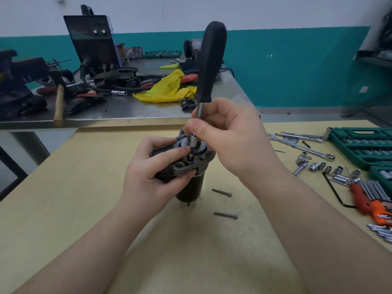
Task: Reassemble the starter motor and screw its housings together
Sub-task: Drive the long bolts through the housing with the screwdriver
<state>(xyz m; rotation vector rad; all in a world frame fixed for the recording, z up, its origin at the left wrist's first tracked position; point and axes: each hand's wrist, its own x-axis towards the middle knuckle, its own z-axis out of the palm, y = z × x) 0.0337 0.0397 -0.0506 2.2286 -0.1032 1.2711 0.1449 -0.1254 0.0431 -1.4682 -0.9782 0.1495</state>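
Standing upright: black starter motor (188, 187), grey end housing gripped by left hand (148, 172); right hand (229, 132) pinching screwdriver (209, 64) shaft.

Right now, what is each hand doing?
Left hand: grips the starter motor.
Right hand: pinches the screwdriver shaft just above its socket.

One head-worn wide-angle view looks forward and down, close over the pale yellow wooden tabletop (63, 209) (edges visibly bowed).

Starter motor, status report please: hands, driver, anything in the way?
Left hand grips starter motor upright. Right hand pinches driver shaft, socket on housing bolt. Two bolts loose on table. Nothing blocking.
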